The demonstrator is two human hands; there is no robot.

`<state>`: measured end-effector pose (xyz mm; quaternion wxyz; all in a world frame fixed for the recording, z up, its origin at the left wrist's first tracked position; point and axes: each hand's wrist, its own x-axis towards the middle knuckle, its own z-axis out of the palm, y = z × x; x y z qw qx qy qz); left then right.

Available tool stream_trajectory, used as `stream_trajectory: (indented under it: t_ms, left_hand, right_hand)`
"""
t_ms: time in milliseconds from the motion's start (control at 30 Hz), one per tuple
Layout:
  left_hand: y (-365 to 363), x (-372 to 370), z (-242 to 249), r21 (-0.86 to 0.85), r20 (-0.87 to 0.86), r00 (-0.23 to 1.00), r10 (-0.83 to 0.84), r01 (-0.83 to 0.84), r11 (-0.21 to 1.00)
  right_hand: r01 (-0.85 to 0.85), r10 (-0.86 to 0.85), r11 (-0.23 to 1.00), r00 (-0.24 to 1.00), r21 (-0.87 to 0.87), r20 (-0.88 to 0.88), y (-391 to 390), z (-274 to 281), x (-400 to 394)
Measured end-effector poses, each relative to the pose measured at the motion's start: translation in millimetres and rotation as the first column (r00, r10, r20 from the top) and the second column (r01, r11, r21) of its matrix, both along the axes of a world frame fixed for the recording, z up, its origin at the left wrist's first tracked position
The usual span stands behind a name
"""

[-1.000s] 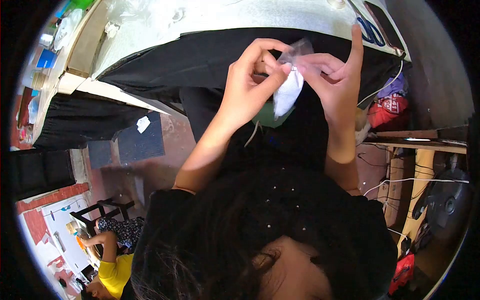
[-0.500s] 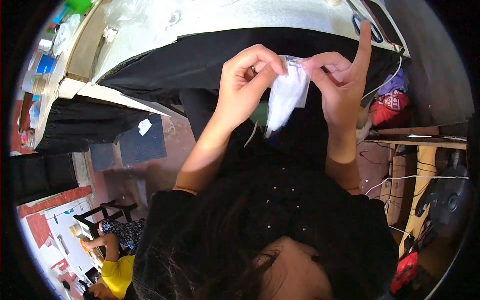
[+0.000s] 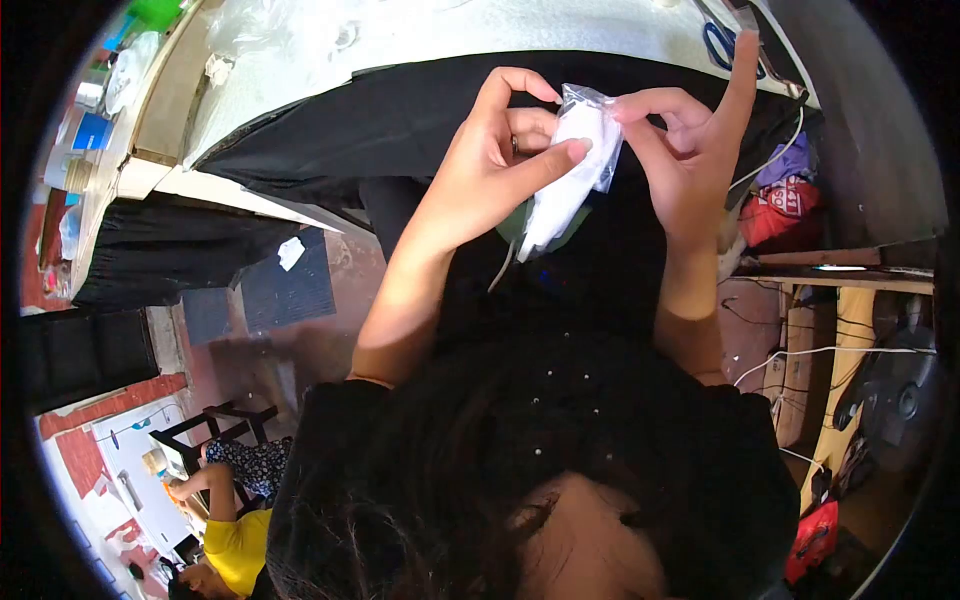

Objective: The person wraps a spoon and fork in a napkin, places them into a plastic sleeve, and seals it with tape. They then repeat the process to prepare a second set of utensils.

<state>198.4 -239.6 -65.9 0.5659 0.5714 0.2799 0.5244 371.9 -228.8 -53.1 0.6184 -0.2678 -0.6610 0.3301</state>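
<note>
A small clear plastic bag (image 3: 605, 172) with a folded white thing (image 3: 560, 203) inside is held up in front of my chest. My left hand (image 3: 505, 160) supports it from the left, thumb lying across the white content and middle finger behind, while its index finger is lifted near the bag's top edge. My right hand (image 3: 695, 150) pinches the upper right edge of the bag between thumb and a bent finger. One finger of that hand points up, with a small clear piece, perhaps tape (image 3: 746, 17), at its tip. What exactly the white thing is cannot be made out.
Ahead stands a white-topped table (image 3: 440, 30) with a black cloth (image 3: 300, 125) along its front. Blue-handled scissors (image 3: 722, 48) lie at its right end. A red bundle (image 3: 785, 210) and cables are at the right. A person in a yellow top (image 3: 238, 550) sits at the lower left.
My left thumb has slid down onto the white content, and the left index finger has lifted off the bag's top. The bag has tilted and shifted slightly; my right hand keeps its pinch.
</note>
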Motion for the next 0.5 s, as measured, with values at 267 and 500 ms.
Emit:
stream_trajectory:
  t_ms: [267, 500]
  left_hand:
    - [4.5, -2.2, -2.1, -0.055, 0.097, 0.994, -0.046, 0.051, 0.997]
    - [8.0, -4.1, -2.5, -0.047, 0.11, 0.982, 0.151, -0.147, 0.988]
  right_hand:
    - [-0.029, 0.029, 1.0, 0.999, -0.004, 0.03, 3.6, 0.5, 2.3]
    - [-0.085, 0.074, 0.996, 0.97, -0.041, -0.231, -6.4, 4.6, 14.2]
